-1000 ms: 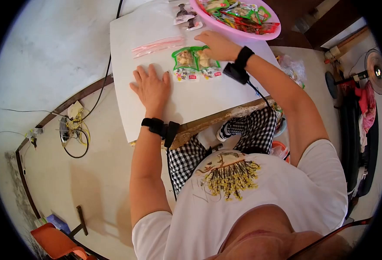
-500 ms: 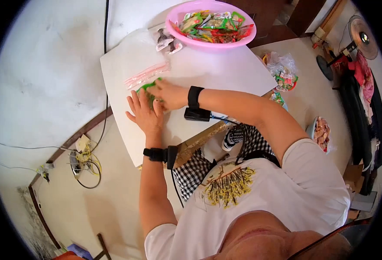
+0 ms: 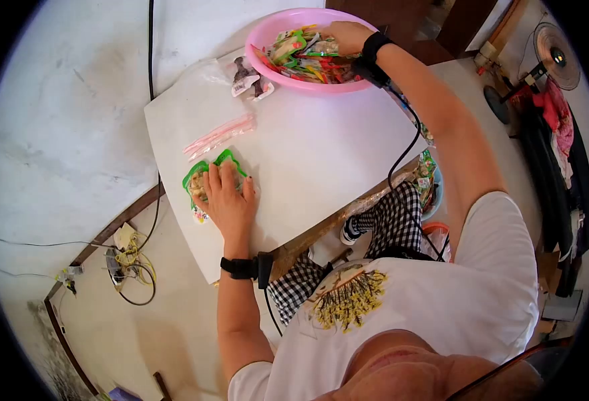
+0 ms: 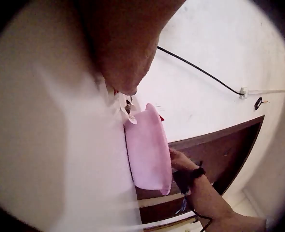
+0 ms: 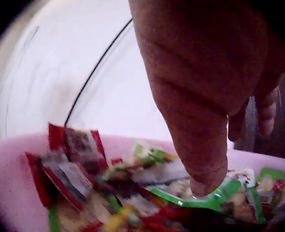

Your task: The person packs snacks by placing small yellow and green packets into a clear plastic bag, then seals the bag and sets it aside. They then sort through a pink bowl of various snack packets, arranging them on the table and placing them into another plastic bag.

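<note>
My left hand (image 3: 228, 207) lies over two green-edged clear snack packets (image 3: 196, 182) near the table's left edge, its straight fingers resting on them and covering part of the right one. Up at the back, my right hand (image 3: 346, 37) reaches over the rim of a pink basin (image 3: 308, 85) heaped with snack packets. In the right wrist view the thumb points down and touches a green-edged packet (image 5: 208, 200), while the other fingers hang apart from it. Red-edged packets (image 5: 87, 150) stick up beside it in the basin.
Clear plastic bags with pink zip strips (image 3: 220, 134) lie on the white table (image 3: 321, 154). Dark-filled packets (image 3: 246, 79) sit against the basin's left side. On the floor to the right stands a blue tub (image 3: 435, 194) of packets. Cables run from both wrists.
The two packets moved left across the table, and the left hand now rests on them. My right hand went from the packets to beside the left hand, then back into the basin.
</note>
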`<action>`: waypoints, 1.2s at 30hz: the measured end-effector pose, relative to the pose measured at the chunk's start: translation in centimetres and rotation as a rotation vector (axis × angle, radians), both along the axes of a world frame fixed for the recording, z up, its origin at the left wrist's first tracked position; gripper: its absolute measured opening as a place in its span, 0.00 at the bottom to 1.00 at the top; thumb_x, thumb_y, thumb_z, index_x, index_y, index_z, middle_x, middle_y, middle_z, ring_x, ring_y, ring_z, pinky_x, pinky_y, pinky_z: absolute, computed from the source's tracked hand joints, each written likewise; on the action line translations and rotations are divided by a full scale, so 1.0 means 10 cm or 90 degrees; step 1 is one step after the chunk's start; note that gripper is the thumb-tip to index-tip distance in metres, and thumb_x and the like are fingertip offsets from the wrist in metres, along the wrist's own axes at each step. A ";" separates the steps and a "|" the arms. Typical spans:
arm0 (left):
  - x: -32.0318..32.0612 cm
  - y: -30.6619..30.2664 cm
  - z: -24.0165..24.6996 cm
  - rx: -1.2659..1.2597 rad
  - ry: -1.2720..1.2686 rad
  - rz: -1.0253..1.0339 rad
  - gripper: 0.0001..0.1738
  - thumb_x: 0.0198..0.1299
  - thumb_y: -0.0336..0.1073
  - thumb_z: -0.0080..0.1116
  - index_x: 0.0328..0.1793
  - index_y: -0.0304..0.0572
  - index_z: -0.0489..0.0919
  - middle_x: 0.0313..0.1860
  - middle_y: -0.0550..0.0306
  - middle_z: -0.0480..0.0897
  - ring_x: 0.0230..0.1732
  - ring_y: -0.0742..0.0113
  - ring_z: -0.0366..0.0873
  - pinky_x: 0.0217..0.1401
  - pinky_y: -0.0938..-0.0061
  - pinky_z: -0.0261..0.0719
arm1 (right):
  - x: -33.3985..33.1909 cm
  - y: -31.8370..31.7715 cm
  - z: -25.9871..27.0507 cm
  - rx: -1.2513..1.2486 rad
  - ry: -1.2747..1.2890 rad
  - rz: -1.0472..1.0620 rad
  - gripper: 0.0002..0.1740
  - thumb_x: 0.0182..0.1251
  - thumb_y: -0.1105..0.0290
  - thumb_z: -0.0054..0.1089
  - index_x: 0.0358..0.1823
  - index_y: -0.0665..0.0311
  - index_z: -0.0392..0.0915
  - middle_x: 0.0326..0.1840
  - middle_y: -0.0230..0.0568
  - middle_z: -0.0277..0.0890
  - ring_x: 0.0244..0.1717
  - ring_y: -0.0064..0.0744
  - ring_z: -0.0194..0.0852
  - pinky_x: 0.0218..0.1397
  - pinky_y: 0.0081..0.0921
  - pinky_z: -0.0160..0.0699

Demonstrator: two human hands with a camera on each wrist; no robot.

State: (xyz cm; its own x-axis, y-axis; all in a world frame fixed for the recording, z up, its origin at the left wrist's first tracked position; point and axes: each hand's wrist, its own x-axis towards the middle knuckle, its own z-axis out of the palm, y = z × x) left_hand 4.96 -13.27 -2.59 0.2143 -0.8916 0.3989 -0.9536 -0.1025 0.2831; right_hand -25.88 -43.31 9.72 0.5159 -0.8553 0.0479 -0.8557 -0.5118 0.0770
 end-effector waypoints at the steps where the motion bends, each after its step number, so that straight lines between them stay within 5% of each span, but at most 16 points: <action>1: 0.00 0.00 0.01 0.008 -0.002 0.002 0.30 0.57 0.48 0.59 0.67 0.53 0.71 0.72 0.50 0.67 0.74 0.51 0.60 0.71 0.35 0.43 | -0.05 -0.07 -0.02 0.027 0.057 -0.037 0.42 0.43 0.75 0.70 0.66 0.53 0.69 0.53 0.44 0.78 0.55 0.47 0.75 0.57 0.39 0.75; 5: 0.01 -0.01 0.04 0.027 -0.007 0.000 0.31 0.57 0.48 0.59 0.68 0.52 0.70 0.73 0.51 0.66 0.74 0.52 0.59 0.71 0.36 0.44 | -0.10 -0.21 -0.19 0.086 0.106 -0.010 0.51 0.32 0.81 0.74 0.68 0.52 0.68 0.64 0.45 0.72 0.63 0.49 0.71 0.63 0.38 0.74; 11: 0.01 0.00 0.03 0.023 -0.006 0.003 0.32 0.57 0.47 0.59 0.68 0.52 0.70 0.73 0.50 0.66 0.75 0.51 0.59 0.72 0.37 0.44 | -0.14 -0.32 -0.31 0.084 0.054 -0.010 0.36 0.52 0.79 0.61 0.66 0.55 0.69 0.60 0.49 0.75 0.63 0.49 0.72 0.60 0.40 0.74; 14: 0.01 0.01 0.02 0.017 -0.005 0.004 0.31 0.57 0.47 0.59 0.68 0.51 0.70 0.72 0.49 0.66 0.75 0.51 0.59 0.72 0.37 0.44 | -0.23 -0.35 -0.31 0.010 -0.021 0.023 0.25 0.61 0.76 0.54 0.62 0.58 0.72 0.51 0.52 0.79 0.51 0.47 0.80 0.52 0.39 0.77; 17: 0.01 0.00 0.02 0.017 -0.011 0.005 0.31 0.57 0.47 0.59 0.68 0.50 0.70 0.72 0.49 0.66 0.75 0.50 0.59 0.72 0.37 0.44 | -0.26 -0.07 0.05 0.156 -0.160 -0.096 0.20 0.64 0.75 0.47 0.58 0.64 0.74 0.40 0.56 0.80 0.39 0.43 0.84 0.38 0.39 0.79; 18: 0.01 0.01 0.01 0.014 -0.013 0.004 0.31 0.57 0.46 0.59 0.68 0.50 0.70 0.72 0.49 0.67 0.75 0.51 0.59 0.72 0.37 0.44 | -0.49 -0.36 -0.19 0.073 -0.262 0.009 0.16 0.69 0.69 0.48 0.54 0.68 0.74 0.27 0.48 0.78 0.22 0.35 0.78 0.28 0.33 0.76; 21: 0.00 0.01 0.02 -0.011 -0.008 -0.007 0.31 0.56 0.45 0.60 0.66 0.47 0.71 0.71 0.48 0.68 0.73 0.51 0.60 0.71 0.38 0.46 | -0.55 -0.12 0.07 0.137 -0.457 -0.071 0.15 0.72 0.65 0.48 0.50 0.68 0.75 0.23 0.37 0.74 0.18 0.27 0.71 0.26 0.26 0.74; 22: 0.00 0.02 0.03 -0.022 -0.006 -0.011 0.30 0.55 0.45 0.61 0.65 0.46 0.71 0.70 0.47 0.69 0.73 0.51 0.61 0.70 0.38 0.46 | -0.57 -0.04 0.19 0.226 -0.505 -0.091 0.14 0.72 0.63 0.49 0.47 0.67 0.75 0.27 0.29 0.71 0.24 0.19 0.68 0.27 0.21 0.72; 25: 0.01 0.02 0.02 -0.012 0.006 -0.004 0.30 0.57 0.46 0.60 0.66 0.51 0.71 0.72 0.49 0.67 0.74 0.51 0.60 0.71 0.37 0.45 | -0.54 0.25 0.44 0.231 -0.585 -0.017 0.15 0.73 0.61 0.50 0.45 0.67 0.76 0.32 0.27 0.73 0.30 0.16 0.69 0.27 0.17 0.69; 30: 0.02 0.01 -0.02 -0.013 -0.002 -0.002 0.29 0.57 0.46 0.59 0.65 0.52 0.71 0.71 0.50 0.67 0.74 0.51 0.60 0.71 0.36 0.45 | 0.07 1.05 0.68 0.369 -0.568 0.067 0.23 0.74 0.58 0.51 0.63 0.63 0.73 0.50 0.26 0.78 0.48 0.12 0.71 0.43 0.13 0.72; 31: 0.03 0.02 -0.04 -0.017 -0.008 -0.001 0.29 0.57 0.47 0.60 0.65 0.52 0.71 0.71 0.50 0.67 0.74 0.51 0.60 0.71 0.36 0.45 | 0.19 0.95 0.45 0.324 -0.533 0.230 0.23 0.73 0.58 0.50 0.63 0.64 0.73 0.49 0.29 0.78 0.47 0.15 0.72 0.44 0.15 0.74; 36: 0.02 -0.02 -0.06 -0.039 -0.008 -0.006 0.29 0.55 0.46 0.61 0.63 0.49 0.72 0.70 0.49 0.69 0.72 0.50 0.62 0.70 0.37 0.46 | 0.86 1.40 -0.15 0.518 -0.449 0.223 0.15 0.72 0.59 0.49 0.45 0.63 0.77 0.33 0.26 0.72 0.34 0.15 0.68 0.33 0.18 0.72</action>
